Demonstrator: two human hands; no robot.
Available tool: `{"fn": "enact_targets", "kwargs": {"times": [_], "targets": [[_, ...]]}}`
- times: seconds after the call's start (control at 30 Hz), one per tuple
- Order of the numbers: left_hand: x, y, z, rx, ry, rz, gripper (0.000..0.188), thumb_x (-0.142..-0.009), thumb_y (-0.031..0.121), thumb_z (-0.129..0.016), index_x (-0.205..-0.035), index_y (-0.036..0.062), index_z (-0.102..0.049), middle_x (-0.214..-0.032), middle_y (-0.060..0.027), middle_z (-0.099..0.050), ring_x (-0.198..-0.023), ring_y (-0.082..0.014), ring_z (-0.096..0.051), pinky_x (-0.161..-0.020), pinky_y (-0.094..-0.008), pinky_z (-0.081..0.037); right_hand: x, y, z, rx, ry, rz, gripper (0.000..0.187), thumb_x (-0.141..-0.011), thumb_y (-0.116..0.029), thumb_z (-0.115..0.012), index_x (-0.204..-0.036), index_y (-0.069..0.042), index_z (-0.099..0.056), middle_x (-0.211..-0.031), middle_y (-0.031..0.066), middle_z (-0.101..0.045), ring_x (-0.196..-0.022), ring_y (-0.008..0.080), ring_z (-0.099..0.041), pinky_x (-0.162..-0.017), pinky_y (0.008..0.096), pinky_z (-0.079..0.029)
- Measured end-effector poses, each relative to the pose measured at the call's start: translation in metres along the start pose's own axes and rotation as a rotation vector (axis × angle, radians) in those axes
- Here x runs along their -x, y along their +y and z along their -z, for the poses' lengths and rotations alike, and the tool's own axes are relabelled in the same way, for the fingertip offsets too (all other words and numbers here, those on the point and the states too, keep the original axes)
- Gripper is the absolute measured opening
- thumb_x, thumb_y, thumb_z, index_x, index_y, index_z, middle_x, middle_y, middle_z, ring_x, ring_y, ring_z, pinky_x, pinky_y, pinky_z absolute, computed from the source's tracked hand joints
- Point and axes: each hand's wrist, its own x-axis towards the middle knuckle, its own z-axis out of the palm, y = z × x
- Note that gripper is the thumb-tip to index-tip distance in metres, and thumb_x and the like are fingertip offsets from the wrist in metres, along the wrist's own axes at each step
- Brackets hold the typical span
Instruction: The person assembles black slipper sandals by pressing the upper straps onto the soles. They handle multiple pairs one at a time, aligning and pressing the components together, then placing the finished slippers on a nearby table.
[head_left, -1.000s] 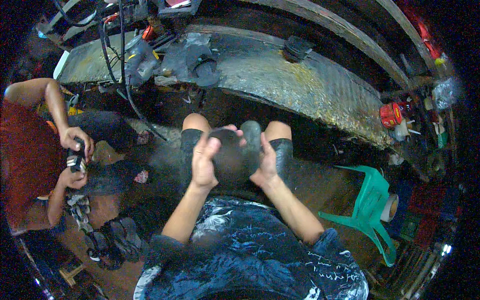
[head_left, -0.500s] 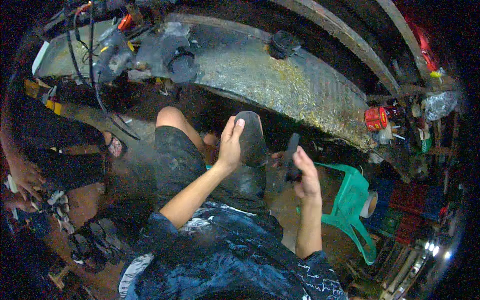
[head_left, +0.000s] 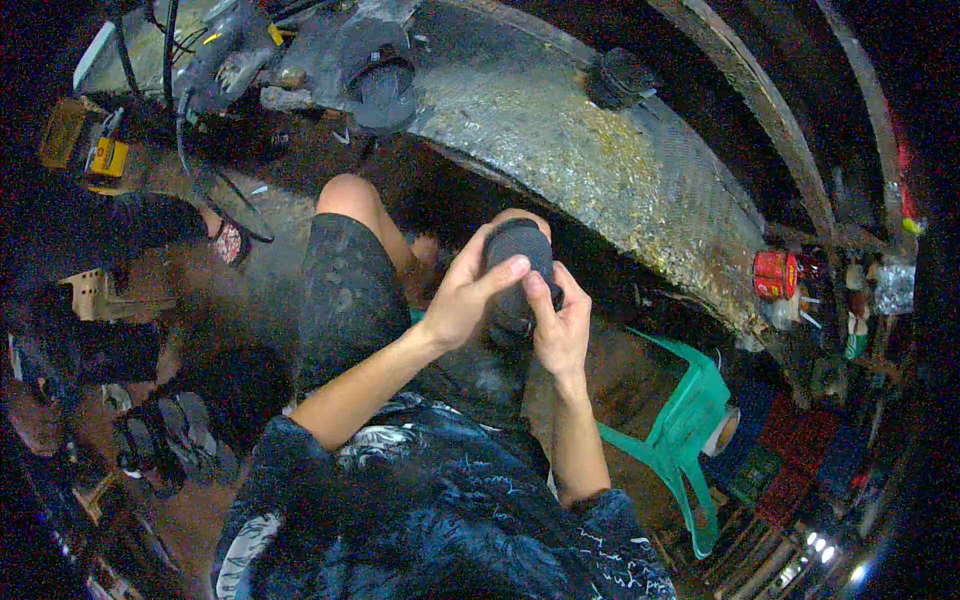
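A dark, rounded shoe sole (head_left: 518,240) with a finely textured face is held between my hands, above my right thigh. My left hand (head_left: 468,290) is closed round its left side, its thumb lying across the face. On the other side my right hand (head_left: 562,325) grips the lower right part, with its thumb pressed on the face near the left thumb. Another dark part shows below my thumbs, largely covered by the fingers; I cannot tell whether it is a separate piece.
Ahead runs a worn, stained bench (head_left: 520,130) bearing a black round container (head_left: 620,78) and a dark round tub (head_left: 385,95). A red can (head_left: 775,274) stands at its right end. A green plastic chair (head_left: 690,400) is at my right. Dark sandals (head_left: 185,435) lie left, near another person.
My right hand has come left and up, bringing the dark piece it held against the sole in my left hand. Both thumbs now lie on the sole. The view has shifted slightly.
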Motion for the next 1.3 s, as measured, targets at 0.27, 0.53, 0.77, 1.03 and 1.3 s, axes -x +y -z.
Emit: {"fn": "enact_targets", "kwargs": {"times": [0.27,0.53,0.77,1.03,1.3], "targets": [[-0.003,0.000,-0.002,-0.153,-0.036,-0.087,0.035,-0.099,0.017,-0.062,-0.130,0.0000,-0.057,-0.124,-0.0097,-0.059,-0.120,-0.0202,-0.056,-0.109,-0.0340,-0.041,0.000,0.012,0.006,0.004,-0.012,-0.023,0.033,-0.100,-0.025,-0.068,-0.119,0.003,-0.070,-0.098,0.0107,-0.077,-0.088,0.0122,-0.066,-0.081,0.0320,-0.055],[-0.001,-0.003,-0.002,-0.101,-0.032,-0.069,0.036,-0.101,0.016,-0.062,-0.132,0.0003,-0.057,-0.126,-0.0099,-0.061,-0.120,-0.0199,-0.058,-0.109,-0.0342,-0.043,0.002,0.008,0.004,-0.018,0.012,-0.010,0.033,-0.101,-0.026,-0.067,-0.118,0.002,-0.070,-0.098,0.0094,-0.077,-0.089,0.0129,-0.066,-0.080,0.0325,-0.055],[0.008,-0.010,-0.004,-0.218,0.099,-0.017,0.032,-0.102,0.018,-0.064,-0.129,0.0002,-0.064,-0.121,-0.0077,-0.068,-0.115,-0.0182,-0.063,-0.106,-0.0334,-0.047,-0.001,0.009,0.013,0.027,-0.088,-0.153,0.033,-0.101,-0.026,-0.068,-0.118,0.002,-0.071,-0.101,0.0079,-0.076,-0.091,0.0134,-0.066,-0.083,0.0318,-0.055],[0.012,-0.020,-0.017,0.194,0.279,0.059,0.022,-0.096,0.012,-0.073,-0.115,0.0041,-0.065,-0.111,-0.0055,-0.069,-0.103,-0.0119,-0.064,-0.096,-0.0314,-0.052,0.029,0.026,0.072,-1.033,-0.260,-0.199,0.067,-0.092,-0.028,-0.075,-0.147,0.001,-0.049,-0.128,0.0103,-0.069,-0.111,0.0229,-0.067,-0.094,0.0389,-0.053],[0.031,-0.067,0.007,0.110,-0.051,0.263,0.047,-0.084,0.008,-0.076,-0.127,0.0102,-0.056,-0.124,-0.0056,-0.060,-0.123,-0.0214,-0.056,-0.113,-0.0387,-0.041,0.055,0.051,0.024,-0.787,0.311,-0.313,0.047,-0.084,0.004,-0.080,-0.126,-0.007,-0.062,-0.113,0.0036,-0.070,-0.103,0.0211,-0.069,-0.098,0.0388,-0.054]]}}
